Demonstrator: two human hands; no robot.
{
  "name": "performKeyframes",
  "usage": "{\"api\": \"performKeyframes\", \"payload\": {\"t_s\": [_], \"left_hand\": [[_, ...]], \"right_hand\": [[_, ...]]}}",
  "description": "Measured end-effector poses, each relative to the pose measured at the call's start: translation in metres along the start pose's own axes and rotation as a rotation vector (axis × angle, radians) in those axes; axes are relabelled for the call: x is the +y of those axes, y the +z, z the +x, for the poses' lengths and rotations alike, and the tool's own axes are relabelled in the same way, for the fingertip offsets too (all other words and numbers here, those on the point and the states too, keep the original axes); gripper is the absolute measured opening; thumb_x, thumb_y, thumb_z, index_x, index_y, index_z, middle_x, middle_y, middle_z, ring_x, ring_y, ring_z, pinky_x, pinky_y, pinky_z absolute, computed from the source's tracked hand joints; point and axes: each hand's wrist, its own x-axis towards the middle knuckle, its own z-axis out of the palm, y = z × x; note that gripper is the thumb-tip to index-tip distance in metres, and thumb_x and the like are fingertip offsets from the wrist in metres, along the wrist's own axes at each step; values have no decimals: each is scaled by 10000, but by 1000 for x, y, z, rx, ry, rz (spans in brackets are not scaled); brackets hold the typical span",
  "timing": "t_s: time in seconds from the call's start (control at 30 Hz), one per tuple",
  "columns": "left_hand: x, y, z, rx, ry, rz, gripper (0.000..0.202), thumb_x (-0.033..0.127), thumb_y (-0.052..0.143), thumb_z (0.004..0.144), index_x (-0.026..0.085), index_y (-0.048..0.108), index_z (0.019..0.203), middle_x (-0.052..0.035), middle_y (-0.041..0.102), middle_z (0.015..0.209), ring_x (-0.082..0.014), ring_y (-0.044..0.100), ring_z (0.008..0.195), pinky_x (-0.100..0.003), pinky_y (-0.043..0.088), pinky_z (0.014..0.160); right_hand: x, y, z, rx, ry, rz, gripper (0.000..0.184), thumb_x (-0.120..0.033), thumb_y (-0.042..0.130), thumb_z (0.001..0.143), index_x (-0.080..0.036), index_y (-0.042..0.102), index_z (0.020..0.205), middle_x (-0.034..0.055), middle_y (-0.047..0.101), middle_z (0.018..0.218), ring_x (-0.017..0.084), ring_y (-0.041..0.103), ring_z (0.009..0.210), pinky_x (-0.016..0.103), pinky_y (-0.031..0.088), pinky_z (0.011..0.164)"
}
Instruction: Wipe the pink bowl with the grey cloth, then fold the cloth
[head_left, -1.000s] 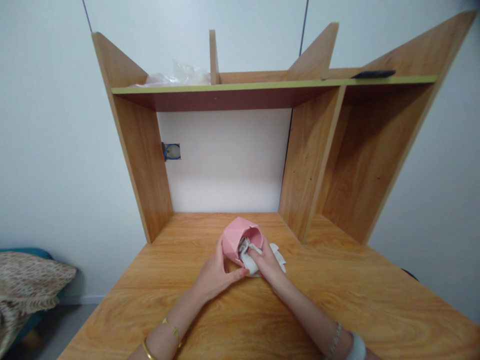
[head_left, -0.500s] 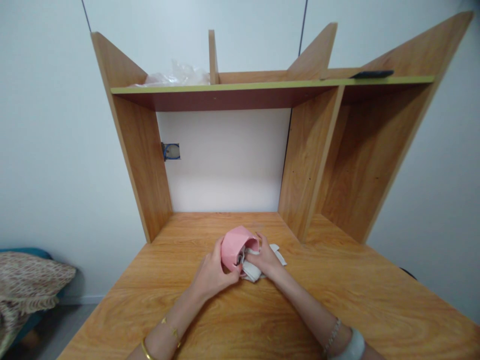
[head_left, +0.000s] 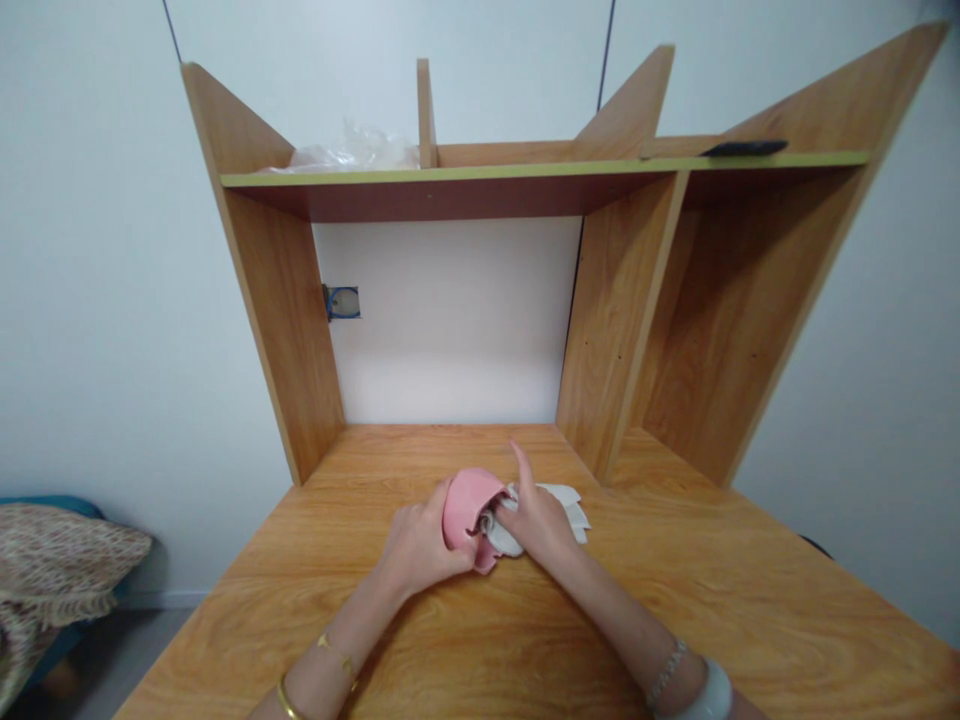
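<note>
On the desk top, a pink, rounded container with a ragged-looking opening lies tilted, its mouth turned to the right. My left hand is wrapped round its left side, thumb at the lower rim. A folded white bundle, like cloth or paper, reaches from the mouth out to the right. My right hand grips this bundle at the opening, with one finger stretched up and away. Its other fingertips are partly hidden in the mouth. What lies deeper inside the container cannot be seen.
A wooden hutch with uprights stands at the back of the desk. Its shelf holds a clear plastic bag and a flat dark object. At the left is a patterned cloth on something blue.
The pink container has tipped lower and its mouth has shifted. More of the white bundle now shows to the right of my right hand, and one right finger has lifted.
</note>
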Motion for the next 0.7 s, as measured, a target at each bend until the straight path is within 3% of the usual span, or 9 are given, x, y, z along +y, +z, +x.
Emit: {"api": "performKeyframes", "payload": {"t_s": [0.1, 0.2, 0.3, 0.4, 0.5, 0.6, 0.7], "left_hand": [[-3, 0, 0, -23, 1, -31, 710, 374, 599, 610, 197, 385, 1263, -37, 635, 762, -215, 578, 650, -327, 448, 681], [-5, 1, 2, -53, -29, -122, 720, 401, 507, 726, 160, 219, 1340, 6, 584, 648, -165, 545, 568, -284, 442, 612], [-5, 2, 4, -44, -6, -293, 757, 426, 454, 790, 149, 46, 1364, -34, 598, 825, -145, 550, 623, -268, 443, 620], [-4, 7, 4, -65, 5, -422, 857, 437, 521, 761, 169, -35, 1355, -97, 543, 1052, -134, 551, 667, -273, 452, 649], [-3, 14, 2, -104, 25, -482, 870, 423, 550, 750, 178, -35, 1346, -130, 483, 1153, -152, 560, 760, -295, 455, 711], [-2, 18, 0, -31, 78, -476, 808, 370, 558, 749, 160, 38, 1331, -140, 429, 1218, -201, 493, 1011, -325, 390, 870], [0, 15, 0, 12, 38, -397, 762, 329, 566, 724, 144, 112, 1308, -114, 510, 1106, -187, 542, 899, -314, 429, 802]], "right_hand": [[3, 3, -1, -7, -29, 82, 661, -264, 473, 726, -174, 235, 1335, 15, 603, 627, 216, 575, 622, 259, 333, 541], [6, 6, 0, 17, 14, 267, 648, -243, 466, 720, -163, 246, 1324, 14, 611, 653, 208, 581, 639, 269, 380, 583], [9, 10, 3, 66, 72, 438, 637, -231, 473, 702, -156, 270, 1302, 38, 631, 776, 202, 588, 707, 296, 420, 662], [9, 15, 6, 110, 118, 586, 638, -231, 485, 678, -150, 281, 1278, 70, 605, 949, 196, 579, 825, 325, 424, 765], [8, 21, 7, 101, 150, 727, 594, -251, 494, 653, -152, 331, 1215, 81, 563, 1043, 188, 552, 914, 328, 409, 831], [6, 28, 7, 67, 166, 810, 575, -290, 537, 615, -158, 373, 1150, 82, 547, 1069, 193, 528, 969, 333, 393, 864], [4, 33, 6, 76, 165, 813, 637, -299, 593, 565, -165, 371, 1147, 76, 551, 1071, 199, 521, 983, 336, 389, 868]]}}
